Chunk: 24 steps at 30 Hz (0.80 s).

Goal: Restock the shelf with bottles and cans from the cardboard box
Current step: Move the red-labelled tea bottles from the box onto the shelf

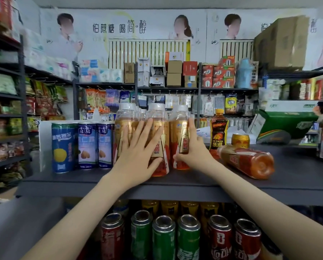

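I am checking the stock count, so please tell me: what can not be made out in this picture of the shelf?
Head view only:
- Rear amber bottles: hidden by the front row, number unclear.
- Front bottle labels: partly covered by left hand and right hand.
- Lower-shelf cans: cut off by the bottom edge.

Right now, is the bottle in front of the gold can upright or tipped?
Tipped: the bottle lies on its side on the shelf.
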Each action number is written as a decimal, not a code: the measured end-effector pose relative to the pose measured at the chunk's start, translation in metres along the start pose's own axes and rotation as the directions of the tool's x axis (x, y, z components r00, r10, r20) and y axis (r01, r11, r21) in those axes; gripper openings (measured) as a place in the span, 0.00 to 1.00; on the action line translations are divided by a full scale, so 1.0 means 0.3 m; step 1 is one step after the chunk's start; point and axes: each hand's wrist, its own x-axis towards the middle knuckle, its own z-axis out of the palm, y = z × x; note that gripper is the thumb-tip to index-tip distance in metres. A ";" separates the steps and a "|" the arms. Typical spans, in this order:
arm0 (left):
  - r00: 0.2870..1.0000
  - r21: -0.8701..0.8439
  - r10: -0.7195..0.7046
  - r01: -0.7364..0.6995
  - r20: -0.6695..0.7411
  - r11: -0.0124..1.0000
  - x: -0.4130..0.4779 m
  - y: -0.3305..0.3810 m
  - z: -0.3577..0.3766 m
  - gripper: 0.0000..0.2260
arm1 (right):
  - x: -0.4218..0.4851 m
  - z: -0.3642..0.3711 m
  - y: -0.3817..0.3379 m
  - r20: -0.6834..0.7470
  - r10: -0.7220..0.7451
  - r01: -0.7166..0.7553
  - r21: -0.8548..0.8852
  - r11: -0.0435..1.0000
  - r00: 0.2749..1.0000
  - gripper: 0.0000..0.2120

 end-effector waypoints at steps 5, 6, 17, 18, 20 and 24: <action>1.000 -0.018 0.010 -0.010 0.013 1.000 -0.003 0.002 -0.001 0.34 | 0.029 0.027 -0.010 0.040 -0.003 0.007 -0.096 0.995 0.999 0.61; 1.000 -0.021 0.011 -0.011 0.014 1.000 -0.004 0.003 -0.006 0.34 | 0.034 0.016 -0.007 0.079 0.008 0.000 -0.096 0.995 0.997 0.61; 1.000 -0.075 -0.017 0.015 -0.026 0.997 -0.019 0.083 -0.003 0.35 | -0.058 -0.406 0.154 0.035 0.495 -0.295 -0.765 0.572 0.868 0.18; 0.999 -0.069 -0.010 0.006 -0.051 0.998 -0.015 0.096 -0.006 0.34 | -0.072 -0.410 0.148 0.028 0.450 -0.278 -0.752 0.598 0.892 0.16; 0.993 -0.070 0.005 -0.013 -0.115 0.997 -0.008 0.122 -0.016 0.29 | -0.101 -0.422 0.143 0.003 0.363 -0.264 -0.682 0.682 0.932 0.17; 0.985 -0.202 0.009 -0.044 -0.170 0.978 -0.001 0.191 -0.038 0.22 | -0.159 -0.436 0.145 -0.075 0.273 -0.283 -0.206 0.937 0.959 0.22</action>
